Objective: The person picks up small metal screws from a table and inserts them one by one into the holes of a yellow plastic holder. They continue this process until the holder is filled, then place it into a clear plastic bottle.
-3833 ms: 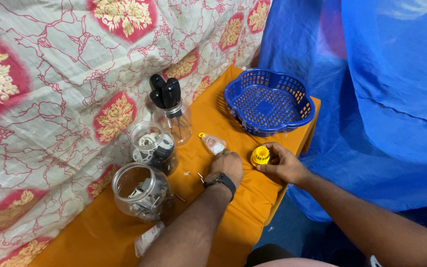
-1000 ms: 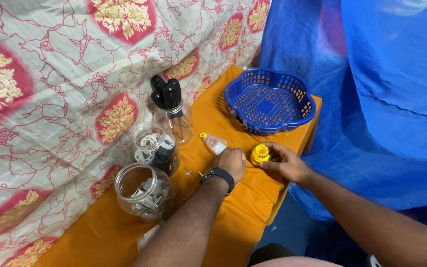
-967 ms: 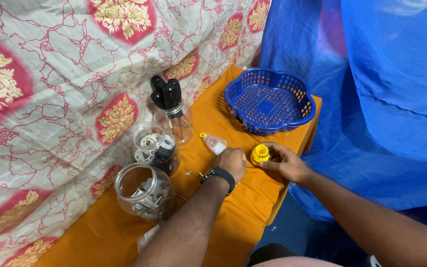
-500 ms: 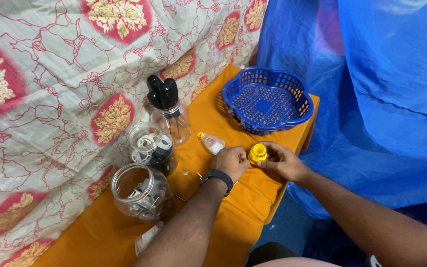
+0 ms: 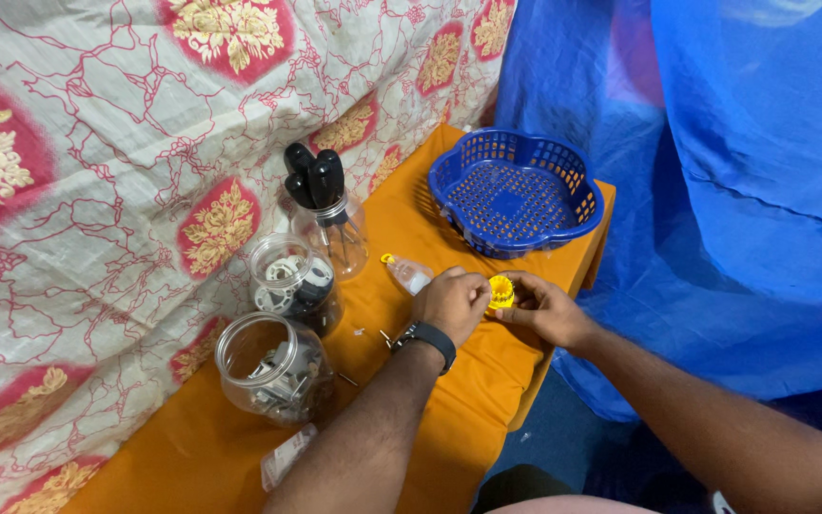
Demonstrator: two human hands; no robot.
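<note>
- Right hand [image 5: 542, 306] and left hand [image 5: 453, 303] meet over the orange table [image 5: 449, 419], fingers of both pinched on a small yellow ribbed part [image 5: 500, 290].
- A small bottle [image 5: 406, 273] lies just beside the left hand.
- Three clear jars [image 5: 292, 283] stand left; a blue basket [image 5: 516, 195] sits beyond.

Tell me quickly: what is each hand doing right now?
Left hand: curled, fingertips on the yellow wheel.
Right hand: pinching the yellow wheel from the other side.
</note>
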